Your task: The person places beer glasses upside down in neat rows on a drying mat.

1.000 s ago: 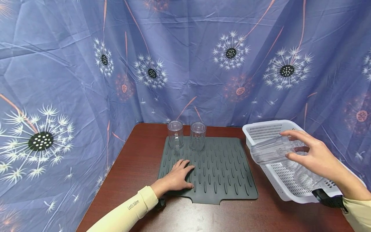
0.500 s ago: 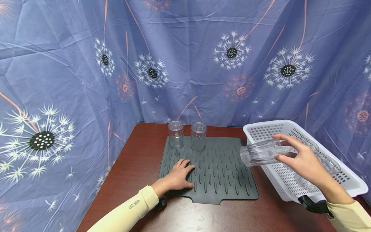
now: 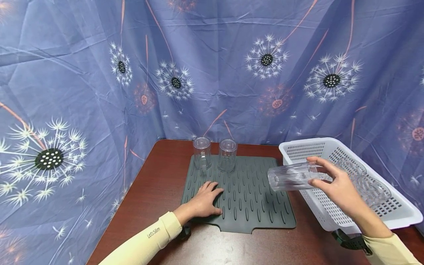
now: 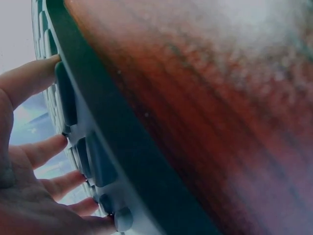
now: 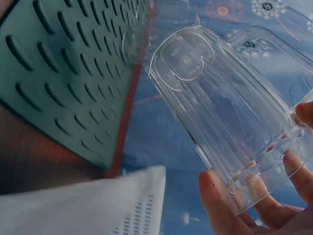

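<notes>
My right hand (image 3: 342, 193) grips a clear mug (image 3: 289, 177) by its rim end, thumb and fingers on either side. The mug lies nearly level above the mat's right edge, base pointing left; in the right wrist view its handle (image 5: 274, 36) loops out at the upper right. My left hand (image 3: 202, 202) rests with spread fingers on the left front of the dark grey ridged mat (image 3: 245, 198). In the left wrist view its fingertips (image 4: 58, 142) touch the mat's ridges. Two clear mugs (image 3: 202, 154) (image 3: 227, 156) stand upside down at the mat's back left.
A white perforated plastic basket (image 3: 326, 217) stands at the right, with more clear mugs (image 3: 372, 191) lying in it. The brown table (image 3: 159, 184) reaches back to a blue dandelion-print cloth (image 3: 215, 73) hanging behind and at the sides.
My right hand has carried the mug left, out from over the basket toward the mat, turning it closer to level. My left hand stays in place on the mat.
</notes>
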`<state>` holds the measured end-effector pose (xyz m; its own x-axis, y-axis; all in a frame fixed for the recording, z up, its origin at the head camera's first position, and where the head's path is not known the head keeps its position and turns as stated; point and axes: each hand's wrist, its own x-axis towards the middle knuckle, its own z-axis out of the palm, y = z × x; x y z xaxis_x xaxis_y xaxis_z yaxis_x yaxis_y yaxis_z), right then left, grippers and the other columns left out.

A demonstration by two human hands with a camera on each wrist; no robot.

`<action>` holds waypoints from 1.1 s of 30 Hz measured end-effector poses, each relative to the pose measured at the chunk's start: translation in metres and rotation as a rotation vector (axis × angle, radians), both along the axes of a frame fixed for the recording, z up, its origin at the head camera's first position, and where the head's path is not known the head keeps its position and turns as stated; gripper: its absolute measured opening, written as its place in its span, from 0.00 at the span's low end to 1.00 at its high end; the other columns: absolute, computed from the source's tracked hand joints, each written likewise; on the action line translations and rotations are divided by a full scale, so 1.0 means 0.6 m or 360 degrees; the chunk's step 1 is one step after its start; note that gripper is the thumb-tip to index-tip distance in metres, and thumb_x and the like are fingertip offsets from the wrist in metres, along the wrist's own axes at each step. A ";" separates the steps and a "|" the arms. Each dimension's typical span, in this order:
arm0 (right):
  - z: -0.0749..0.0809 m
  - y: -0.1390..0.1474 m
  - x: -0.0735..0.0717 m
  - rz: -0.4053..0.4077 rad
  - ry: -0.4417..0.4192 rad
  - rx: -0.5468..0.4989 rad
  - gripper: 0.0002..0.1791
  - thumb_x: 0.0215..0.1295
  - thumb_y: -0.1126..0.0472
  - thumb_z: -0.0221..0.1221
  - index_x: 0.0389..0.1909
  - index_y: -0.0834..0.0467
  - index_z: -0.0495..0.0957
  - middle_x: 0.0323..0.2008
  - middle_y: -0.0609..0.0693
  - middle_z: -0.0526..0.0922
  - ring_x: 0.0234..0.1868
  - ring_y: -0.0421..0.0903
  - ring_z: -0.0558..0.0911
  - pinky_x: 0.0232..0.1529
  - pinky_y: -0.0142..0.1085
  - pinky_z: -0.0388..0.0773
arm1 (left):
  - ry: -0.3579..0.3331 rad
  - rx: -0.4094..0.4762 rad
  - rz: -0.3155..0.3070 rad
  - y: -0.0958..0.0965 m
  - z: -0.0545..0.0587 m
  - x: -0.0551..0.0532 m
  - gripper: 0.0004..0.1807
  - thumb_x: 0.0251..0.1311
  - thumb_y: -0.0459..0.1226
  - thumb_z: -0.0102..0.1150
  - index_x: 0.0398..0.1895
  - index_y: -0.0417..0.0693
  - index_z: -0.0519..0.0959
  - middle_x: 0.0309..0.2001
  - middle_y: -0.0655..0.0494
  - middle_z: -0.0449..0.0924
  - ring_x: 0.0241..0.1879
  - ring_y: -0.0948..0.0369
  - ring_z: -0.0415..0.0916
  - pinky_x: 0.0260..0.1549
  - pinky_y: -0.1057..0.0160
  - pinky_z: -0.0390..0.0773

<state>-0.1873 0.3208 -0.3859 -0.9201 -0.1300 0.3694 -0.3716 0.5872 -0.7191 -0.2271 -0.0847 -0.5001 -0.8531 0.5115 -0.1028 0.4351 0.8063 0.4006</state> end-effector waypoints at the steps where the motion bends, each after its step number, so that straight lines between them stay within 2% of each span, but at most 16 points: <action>1: -0.002 -0.003 0.000 0.0000 -0.0005 -0.0004 0.32 0.62 0.70 0.65 0.68 0.53 0.72 0.57 0.33 0.75 0.53 0.25 0.75 0.40 0.22 0.77 | -0.0002 0.0006 0.0002 0.000 0.000 0.000 0.41 0.56 0.51 0.72 0.73 0.53 0.69 0.76 0.47 0.57 0.78 0.43 0.48 0.72 0.39 0.55; 11: -0.019 -0.033 -0.002 0.0011 -0.0066 -0.0104 0.32 0.61 0.71 0.64 0.67 0.52 0.73 0.55 0.39 0.78 0.52 0.29 0.79 0.42 0.24 0.78 | 0.0029 0.0025 0.0011 0.003 -0.004 0.003 0.40 0.55 0.50 0.73 0.72 0.52 0.71 0.76 0.45 0.59 0.77 0.42 0.50 0.71 0.38 0.57; 21: -0.035 -0.052 -0.003 0.0051 -0.0100 -0.0220 0.33 0.61 0.74 0.62 0.67 0.54 0.72 0.56 0.49 0.78 0.51 0.31 0.80 0.42 0.28 0.81 | 0.0030 0.0079 0.0059 0.004 -0.006 0.005 0.39 0.53 0.49 0.74 0.70 0.53 0.73 0.75 0.45 0.60 0.77 0.41 0.49 0.69 0.37 0.59; 26: -0.046 -0.060 -0.005 0.0084 -0.0110 -0.0264 0.32 0.62 0.74 0.62 0.67 0.55 0.72 0.55 0.47 0.79 0.50 0.31 0.80 0.41 0.30 0.82 | 0.0022 0.0145 0.0095 0.005 -0.009 0.004 0.39 0.51 0.47 0.75 0.69 0.54 0.74 0.75 0.46 0.61 0.77 0.42 0.49 0.66 0.36 0.63; 33: -0.060 -0.069 -0.006 0.0103 -0.0178 -0.0378 0.32 0.62 0.74 0.62 0.68 0.57 0.71 0.55 0.42 0.79 0.51 0.31 0.80 0.40 0.32 0.84 | -0.0023 0.0208 0.0092 0.005 -0.008 0.000 0.36 0.54 0.45 0.73 0.69 0.54 0.74 0.75 0.45 0.60 0.77 0.41 0.48 0.67 0.34 0.61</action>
